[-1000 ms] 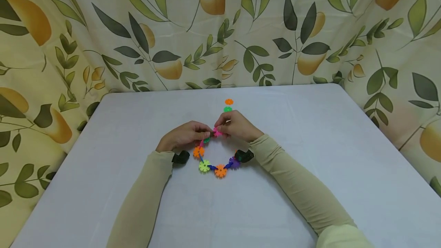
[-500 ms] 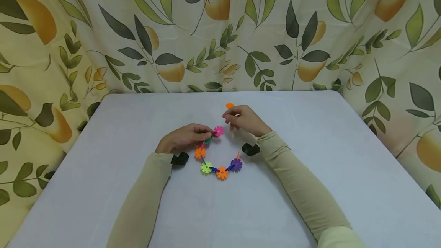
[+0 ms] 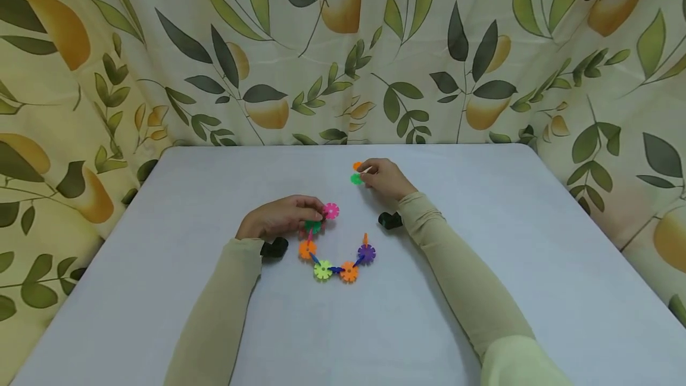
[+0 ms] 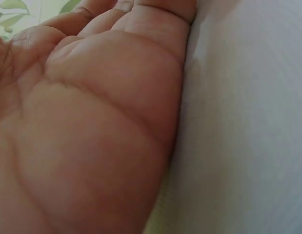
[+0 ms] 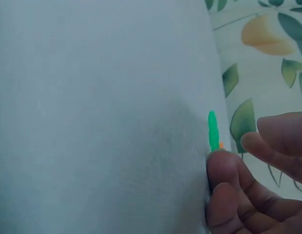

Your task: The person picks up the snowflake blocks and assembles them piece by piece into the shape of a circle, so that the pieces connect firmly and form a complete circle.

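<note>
In the head view my left hand (image 3: 284,215) pinches the upper left end of a curved chain of flower-shaped discs, close to a pink disc (image 3: 331,211) and a dark green disc (image 3: 313,227). The chain runs down through an orange disc (image 3: 307,249), a lime disc (image 3: 323,270) and another orange disc (image 3: 349,272) to a purple disc (image 3: 367,254). My right hand (image 3: 387,178) is at a loose green disc (image 3: 356,179), its fingertips touching or just beside it. In the right wrist view the thumb and index finger stand apart near the green disc (image 5: 213,130).
A loose orange disc (image 3: 356,166) lies behind the green one, partly hidden by the right hand. The white table (image 3: 455,314) ends at a patterned curtain (image 3: 321,46). A dark wrist device (image 3: 275,248) shows under the left wrist, another (image 3: 390,220) by the right.
My right hand has left the pink disc and moved away from me to the loose green disc. The left hand and its end of the chain have shifted slightly left.
</note>
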